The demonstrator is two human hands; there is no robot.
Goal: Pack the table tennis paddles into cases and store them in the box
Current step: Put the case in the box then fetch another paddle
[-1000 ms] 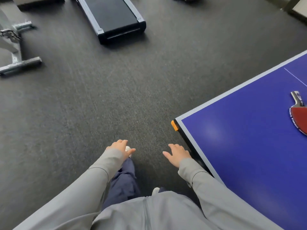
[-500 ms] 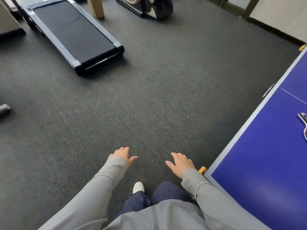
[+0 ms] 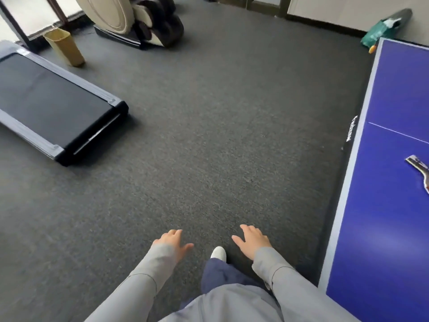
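We stand on the dark grey carpeted floor (image 3: 209,135) beside the long edge of the blue table tennis desk (image 3: 394,228), which runs along the right of the scene; both hands are spread flat with fingers apart, the left hand (image 3: 171,242) and the right hand (image 3: 251,240) held out low in front of us, and neither has hold of anything; a white shoe (image 3: 218,253) shows between them. The one table tennis paddle with a pale wooden handle (image 3: 419,166) lies on the desk at the far right, partly cut off by the frame edge, well apart from the right hand; no case and no box are in view. We judge the task barely begun, the step in hand being the approach to the paddle; the next move calls for turning right and reaching across the desk to take it by the handle, then finding a case. A black walking treadmill (image 3: 53,108) lies on the floor far left.
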